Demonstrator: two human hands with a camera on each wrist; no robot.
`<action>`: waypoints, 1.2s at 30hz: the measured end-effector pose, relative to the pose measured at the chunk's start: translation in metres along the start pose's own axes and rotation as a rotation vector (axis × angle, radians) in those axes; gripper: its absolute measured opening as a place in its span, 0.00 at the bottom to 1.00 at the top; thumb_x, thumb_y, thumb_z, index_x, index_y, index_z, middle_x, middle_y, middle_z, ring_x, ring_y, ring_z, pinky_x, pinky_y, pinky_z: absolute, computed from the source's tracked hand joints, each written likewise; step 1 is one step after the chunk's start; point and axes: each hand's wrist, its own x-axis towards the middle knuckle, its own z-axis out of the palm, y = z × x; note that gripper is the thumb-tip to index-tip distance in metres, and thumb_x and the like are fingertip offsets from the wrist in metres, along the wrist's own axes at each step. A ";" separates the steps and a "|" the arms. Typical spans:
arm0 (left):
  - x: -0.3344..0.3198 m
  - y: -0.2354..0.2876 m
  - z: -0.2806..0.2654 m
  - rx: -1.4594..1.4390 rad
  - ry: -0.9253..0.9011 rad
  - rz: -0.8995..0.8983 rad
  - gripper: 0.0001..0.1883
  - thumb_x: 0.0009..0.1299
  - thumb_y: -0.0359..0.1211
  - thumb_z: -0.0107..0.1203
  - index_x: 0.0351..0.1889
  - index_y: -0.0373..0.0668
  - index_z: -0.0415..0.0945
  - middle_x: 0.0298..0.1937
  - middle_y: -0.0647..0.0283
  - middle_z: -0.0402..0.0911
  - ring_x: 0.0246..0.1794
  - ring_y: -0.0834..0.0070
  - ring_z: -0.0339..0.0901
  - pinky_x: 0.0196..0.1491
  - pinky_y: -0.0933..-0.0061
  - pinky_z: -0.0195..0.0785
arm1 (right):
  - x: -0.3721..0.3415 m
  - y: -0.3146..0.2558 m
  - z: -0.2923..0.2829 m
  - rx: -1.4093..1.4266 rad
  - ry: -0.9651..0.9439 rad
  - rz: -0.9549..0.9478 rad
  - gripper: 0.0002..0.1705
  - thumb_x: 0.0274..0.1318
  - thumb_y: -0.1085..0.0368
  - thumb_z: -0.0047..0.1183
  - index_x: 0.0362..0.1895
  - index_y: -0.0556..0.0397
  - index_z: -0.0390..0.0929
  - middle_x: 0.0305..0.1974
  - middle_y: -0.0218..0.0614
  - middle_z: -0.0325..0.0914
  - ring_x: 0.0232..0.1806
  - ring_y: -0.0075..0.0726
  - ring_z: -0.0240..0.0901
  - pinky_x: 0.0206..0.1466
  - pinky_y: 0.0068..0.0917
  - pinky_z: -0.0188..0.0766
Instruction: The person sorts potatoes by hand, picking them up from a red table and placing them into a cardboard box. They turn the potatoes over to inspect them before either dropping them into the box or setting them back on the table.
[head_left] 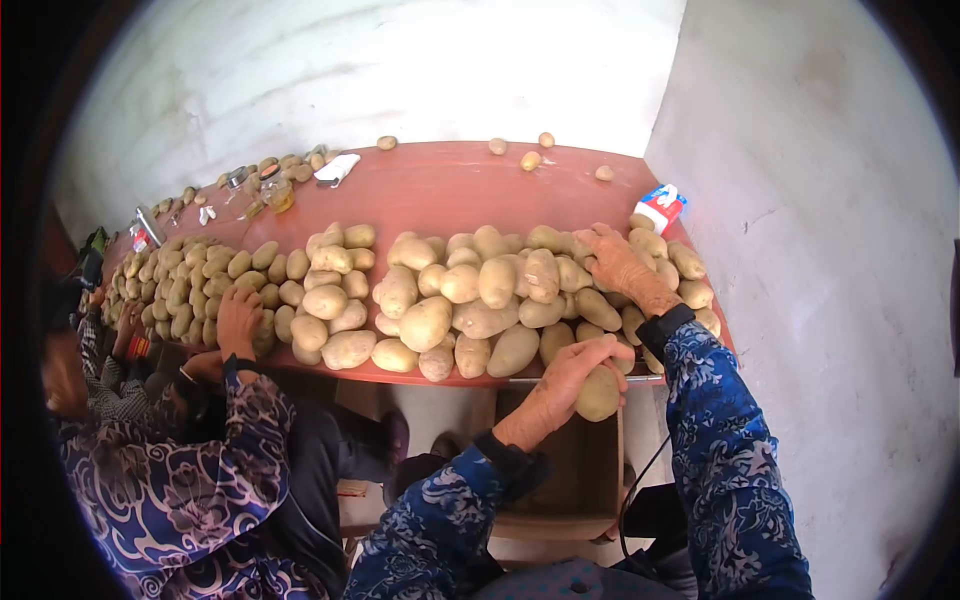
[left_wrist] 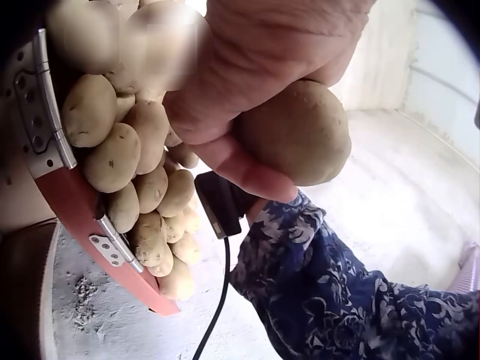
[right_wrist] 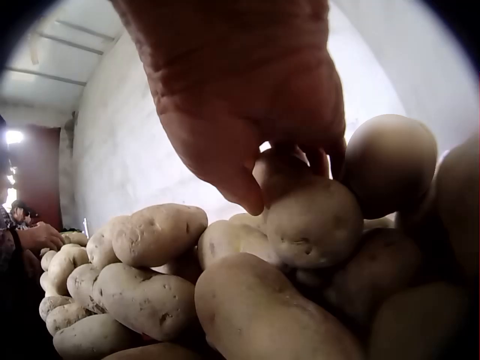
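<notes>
My left hand [head_left: 562, 384] holds a potato [head_left: 598, 394] over the table's front edge. In the left wrist view its fingers curl round that potato [left_wrist: 307, 139], whose rounded end sticks out of the grip. At the right end of the heap, my right hand [head_left: 617, 266] reaches down among the potatoes. The right wrist view has its thumb and fingers closed about a potato [right_wrist: 281, 166], partly hidden behind a paler potato [right_wrist: 315, 223] in front. A long potato [right_wrist: 262, 311] lies nearest that camera.
Potatoes cover the near half of the red table [head_left: 440, 185]. A blue, red and white packet [head_left: 661, 207] stands at the right, a glass jar [head_left: 276, 190] at the left. Another person's hand [head_left: 239, 318] touches potatoes at left. Below the edge sits a cardboard box [head_left: 560, 475].
</notes>
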 end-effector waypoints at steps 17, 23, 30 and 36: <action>-0.007 0.005 -0.007 -0.024 0.079 0.073 0.24 0.75 0.49 0.43 0.47 0.36 0.75 0.28 0.56 0.79 0.28 0.66 0.80 0.35 0.70 0.74 | 0.005 -0.010 -0.019 0.250 -0.108 0.080 0.27 0.63 0.53 0.45 0.61 0.56 0.66 0.58 0.54 0.70 0.61 0.57 0.65 0.63 0.45 0.61; -0.007 0.006 -0.002 -0.091 0.146 0.048 0.24 0.74 0.50 0.45 0.45 0.35 0.75 0.26 0.57 0.78 0.26 0.69 0.77 0.33 0.72 0.73 | 0.001 -0.010 -0.028 0.133 0.125 0.077 0.27 0.65 0.53 0.45 0.62 0.56 0.67 0.57 0.51 0.71 0.58 0.51 0.68 0.61 0.39 0.64; -0.004 -0.006 -0.014 -0.107 0.175 0.080 0.30 0.75 0.55 0.39 0.44 0.34 0.75 0.29 0.54 0.78 0.28 0.68 0.78 0.35 0.68 0.76 | -0.067 -0.075 -0.082 0.561 0.208 -0.133 0.20 0.62 0.57 0.48 0.52 0.57 0.73 0.45 0.48 0.77 0.49 0.53 0.73 0.53 0.38 0.68; -0.004 -0.001 -0.014 -0.452 0.230 0.084 0.35 0.72 0.63 0.34 0.49 0.39 0.74 0.43 0.58 0.78 0.41 0.68 0.78 0.42 0.65 0.76 | -0.140 -0.113 -0.080 0.389 0.077 -0.501 0.30 0.46 0.60 0.63 0.55 0.51 0.71 0.50 0.41 0.73 0.54 0.46 0.69 0.62 0.42 0.61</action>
